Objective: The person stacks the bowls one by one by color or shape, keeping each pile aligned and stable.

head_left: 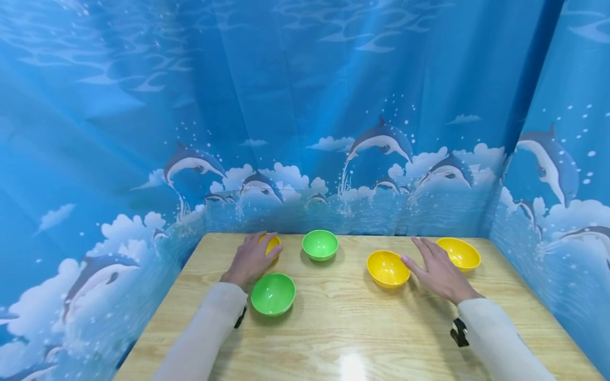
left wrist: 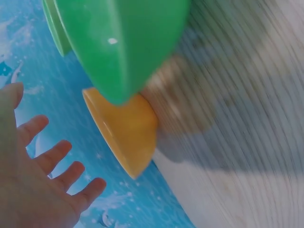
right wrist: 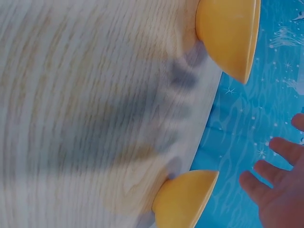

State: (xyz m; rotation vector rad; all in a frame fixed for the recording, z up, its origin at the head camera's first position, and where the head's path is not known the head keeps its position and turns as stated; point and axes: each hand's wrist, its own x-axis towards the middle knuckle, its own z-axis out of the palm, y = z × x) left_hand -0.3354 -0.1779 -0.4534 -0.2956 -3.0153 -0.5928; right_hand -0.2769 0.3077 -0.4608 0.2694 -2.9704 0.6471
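Observation:
My left hand (head_left: 250, 259) hovers over the table's back left with fingers spread, partly hiding a yellow bowl (head_left: 273, 244) behind it. A green bowl (head_left: 274, 295) stands just to the right of that wrist. In the left wrist view the fingers (left wrist: 56, 154) hold nothing, apart from the yellow bowl (left wrist: 126, 128). On the right, my right hand (head_left: 440, 272) is stretched out between two yellow bowls, one nearer the middle (head_left: 388, 269) and one at the back right (head_left: 458, 253). Its thumb overlaps the middle bowl's rim in the head view. The right wrist view shows its fingers (right wrist: 270, 171) straight and holding nothing.
Another green bowl (head_left: 320, 245) stands near the back edge of the wooden table (head_left: 333, 328), between the two hands. A blue curtain (head_left: 295, 106) printed with dolphins hangs behind the table and along its sides.

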